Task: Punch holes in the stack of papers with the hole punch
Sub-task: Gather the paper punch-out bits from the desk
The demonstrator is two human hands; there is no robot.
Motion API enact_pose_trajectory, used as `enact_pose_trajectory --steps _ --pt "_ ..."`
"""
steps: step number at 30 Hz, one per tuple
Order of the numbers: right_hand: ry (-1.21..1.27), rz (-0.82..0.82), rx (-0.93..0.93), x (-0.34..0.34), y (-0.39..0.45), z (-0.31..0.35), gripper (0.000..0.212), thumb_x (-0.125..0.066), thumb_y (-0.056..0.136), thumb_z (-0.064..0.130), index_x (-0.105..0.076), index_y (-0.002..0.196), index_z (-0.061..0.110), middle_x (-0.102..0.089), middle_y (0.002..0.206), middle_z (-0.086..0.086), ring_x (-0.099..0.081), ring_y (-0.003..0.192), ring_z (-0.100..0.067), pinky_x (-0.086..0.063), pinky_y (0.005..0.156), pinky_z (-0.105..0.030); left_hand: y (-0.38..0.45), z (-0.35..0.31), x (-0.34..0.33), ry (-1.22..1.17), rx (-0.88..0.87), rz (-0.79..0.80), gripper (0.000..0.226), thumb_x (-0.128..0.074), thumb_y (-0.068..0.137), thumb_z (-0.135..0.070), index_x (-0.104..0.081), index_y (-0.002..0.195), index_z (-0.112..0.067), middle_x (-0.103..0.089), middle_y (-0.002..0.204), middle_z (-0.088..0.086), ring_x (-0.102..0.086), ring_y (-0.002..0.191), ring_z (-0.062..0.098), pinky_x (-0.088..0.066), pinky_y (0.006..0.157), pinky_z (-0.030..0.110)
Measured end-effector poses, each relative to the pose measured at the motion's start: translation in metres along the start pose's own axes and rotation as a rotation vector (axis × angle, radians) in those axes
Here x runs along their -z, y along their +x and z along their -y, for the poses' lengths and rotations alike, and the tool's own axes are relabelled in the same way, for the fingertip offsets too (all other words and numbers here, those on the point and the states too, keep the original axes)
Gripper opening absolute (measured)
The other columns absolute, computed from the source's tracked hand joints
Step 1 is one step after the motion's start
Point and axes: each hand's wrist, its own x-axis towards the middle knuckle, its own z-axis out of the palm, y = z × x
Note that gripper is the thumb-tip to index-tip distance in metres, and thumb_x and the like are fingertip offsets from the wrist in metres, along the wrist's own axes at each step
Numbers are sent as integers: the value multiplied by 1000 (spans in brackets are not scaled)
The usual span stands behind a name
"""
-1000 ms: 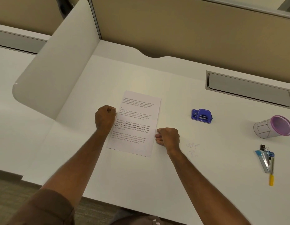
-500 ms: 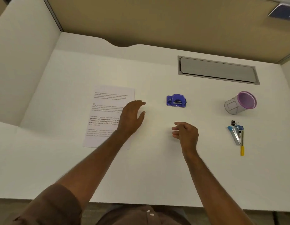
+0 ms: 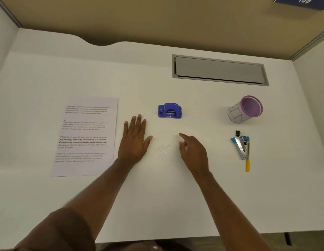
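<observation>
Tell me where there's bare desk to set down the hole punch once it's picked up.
Bare desk runs along the near edge below both hands, and between the paper stack and the far wall. It's crowded on the right around the cup and stapler; paper bits lie between left hand and right hand.

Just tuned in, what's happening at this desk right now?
A person is at a white desk and neither hand holds anything. The left hand lies open beside the papers, clear of them. The right hand hovers with fingers loosely curled, index pointing forward. The hole punch sits untouched just beyond both hands, apart from the papers. Small paper bits lie between the hands.
</observation>
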Motion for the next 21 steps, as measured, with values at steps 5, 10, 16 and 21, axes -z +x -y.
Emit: enact_pose_trajectory --steps 5,10,16,21 --pt "-105 81 93 -16 43 5 46 -54 98 34 -50 143 26 -58 94 1 -58 79 -14 -51 73 -29 1 3 -2 20 10 -4 67 -21 104 -49 -17 159 -11 -8 169 11 -5 157 29 -11 127 53" --pt "-203 130 94 -25 66 3 47 -45 101 44 -46 146 31 -61 102 -2 -62 83 -18 -53 76 -32 0 4 -2 14 18 -17 66 -24 104 -49 -19 159 -13 -9 169 10 -5 157 27 -12 127 53" --pt "-215 126 100 -30 72 3 44 -46 101 45 -51 142 31 -63 98 -3 -62 81 -20 -53 75 -35 0 5 -3 8 21 -10 66 -23 104 -49 -17 160 -14 -7 170 9 -3 157 26 -11 127 53" --pt "-91 31 128 -29 70 -2 29 -55 99 34 -69 122 24 -67 94 -2 -65 76 -20 -56 72 -38 0 4 -4 -8 28 2 66 -22 104 -49 -15 160 -15 -5 170 8 -1 157 25 -9 127 51"
